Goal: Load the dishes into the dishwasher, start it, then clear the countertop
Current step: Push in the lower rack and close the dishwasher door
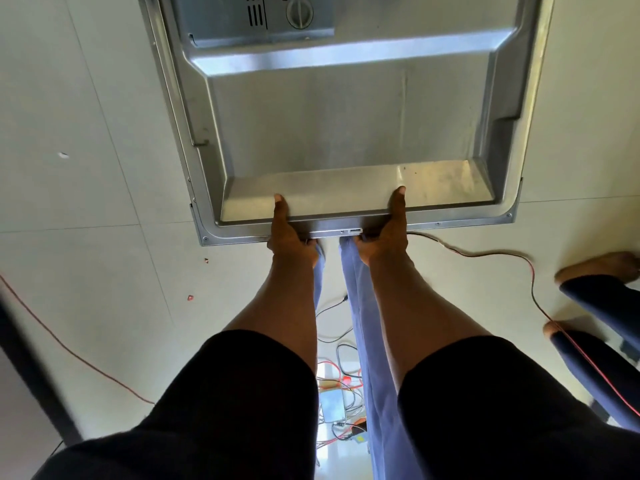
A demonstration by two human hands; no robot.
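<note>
The dishwasher door [346, 133] lies open and flat, straight ahead and below, over the floor [86, 168]. At its far end sits the detergent dispenser [256, 19], with a round cap [299, 12] just to its right. On the near edge, both hands grip side by side: the left hand [289, 233] left of centre, the right hand [384, 237] right of it, thumbs on top of the rim, fingers curled under. A cable [498, 252] runs along the floor from under the door's near edge off to the right, passing another person's feet [599, 268] at the far right. Behind the hands, down between the forearms, a tangle of wires [341, 379] lies on the floor.
</note>
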